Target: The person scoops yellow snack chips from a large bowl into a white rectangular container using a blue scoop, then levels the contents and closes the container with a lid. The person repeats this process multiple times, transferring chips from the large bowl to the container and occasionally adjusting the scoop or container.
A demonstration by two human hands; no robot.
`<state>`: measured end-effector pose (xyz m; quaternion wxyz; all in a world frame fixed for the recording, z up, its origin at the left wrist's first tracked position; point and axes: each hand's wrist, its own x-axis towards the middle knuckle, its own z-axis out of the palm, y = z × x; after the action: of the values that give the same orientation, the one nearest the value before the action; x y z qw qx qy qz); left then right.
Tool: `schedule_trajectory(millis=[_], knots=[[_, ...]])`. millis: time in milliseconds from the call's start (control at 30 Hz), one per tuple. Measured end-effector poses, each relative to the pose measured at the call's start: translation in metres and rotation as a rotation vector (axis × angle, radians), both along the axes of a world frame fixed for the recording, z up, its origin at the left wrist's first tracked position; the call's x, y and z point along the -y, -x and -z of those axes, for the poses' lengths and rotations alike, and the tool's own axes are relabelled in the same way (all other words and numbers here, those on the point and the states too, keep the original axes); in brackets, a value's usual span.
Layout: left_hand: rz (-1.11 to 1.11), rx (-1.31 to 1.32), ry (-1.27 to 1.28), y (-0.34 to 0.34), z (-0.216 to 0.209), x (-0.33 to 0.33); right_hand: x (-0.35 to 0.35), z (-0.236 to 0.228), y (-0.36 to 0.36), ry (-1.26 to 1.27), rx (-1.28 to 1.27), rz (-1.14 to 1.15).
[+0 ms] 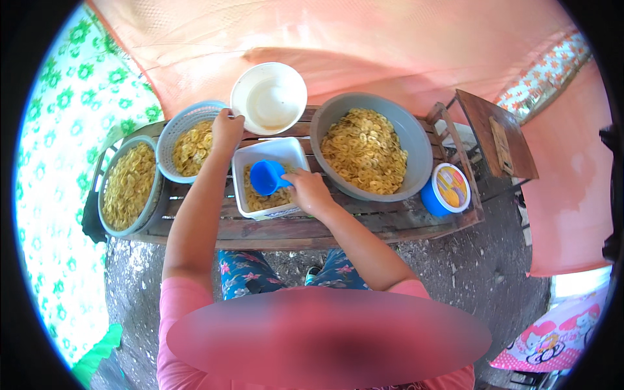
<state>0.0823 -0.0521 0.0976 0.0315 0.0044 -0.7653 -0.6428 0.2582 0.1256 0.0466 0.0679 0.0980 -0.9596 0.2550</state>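
Observation:
My left hand (227,132) reaches to the lower left edge of a round white bowl (268,123), its fingers closed at the rim. The bowl holds no chips and has some brownish residue on its bottom. In my right hand (307,190) is the handle of a blue dipper (264,177), held over a white rectangular tub (300,155). Sliced yellow chips (260,200), perhaps banana, lie inside the tub. Just left of my left hand stands a light blue-grey basket (166,151) with similar chips in it.
Everything stands on a slatted wooden table (224,233). At its left end is another chip-filled basket (156,192); a big grey basin (419,146) of chips sits to the right, beside a lidded blue tub (434,200). Beyond is a wooden stool-like piece (478,130); an orange tarp (390,39) hangs behind.

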Motion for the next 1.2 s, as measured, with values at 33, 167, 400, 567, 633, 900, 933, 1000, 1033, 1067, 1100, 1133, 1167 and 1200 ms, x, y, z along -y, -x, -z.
schedule_trajectory(millis=[33,167,400,567,633,900,933,1000,1033,1067,1100,1133,1167,1200], knots=[[0.023,0.039,-0.074,-0.003,-0.003,-0.004,-0.001,0.002,0.0,-0.003,-0.034,-0.002],[0.125,0.164,-0.139,-0.011,-0.021,-0.018,-0.012,-0.008,0.013,0.341,-0.03,0.05],[0.266,0.008,-0.058,-0.011,-0.052,-0.095,-0.128,-0.093,0.059,0.522,-0.181,0.606],[0.451,-0.075,-0.038,-0.036,-0.082,-0.206,-0.224,-0.129,0.041,0.589,-0.271,0.585],[0.477,-0.096,-0.003,-0.052,-0.093,-0.249,-0.263,-0.136,0.032,0.437,-0.381,0.655],[0.996,0.394,-0.444,-0.194,-0.045,-0.342,-0.405,-0.121,-0.017,0.71,-0.347,1.017],[1.007,0.403,-0.408,-0.22,-0.025,-0.346,-0.418,-0.108,-0.014,0.757,-0.301,1.067],[1.015,0.482,-0.181,-0.246,0.013,-0.357,-0.437,-0.069,-0.012,0.863,-0.196,1.107],[0.962,0.491,-0.097,-0.251,0.029,-0.369,-0.44,-0.049,-0.01,0.921,-0.143,1.094],[0.9,0.492,-0.049,-0.254,0.044,-0.38,-0.443,-0.034,-0.008,0.971,-0.091,1.106],[0.824,0.521,0.015,-0.255,0.057,-0.388,-0.445,-0.023,-0.007,0.99,-0.069,1.084],[0.804,0.469,0.002,-0.253,0.066,-0.397,-0.446,-0.016,-0.008,1.001,-0.049,1.092],[0.775,0.447,0.001,-0.249,0.072,-0.409,-0.446,-0.013,-0.011,1.0,-0.009,1.144],[0.747,0.442,0.017,-0.245,0.075,-0.419,-0.447,-0.015,-0.016,0.811,0.081,1.147]])
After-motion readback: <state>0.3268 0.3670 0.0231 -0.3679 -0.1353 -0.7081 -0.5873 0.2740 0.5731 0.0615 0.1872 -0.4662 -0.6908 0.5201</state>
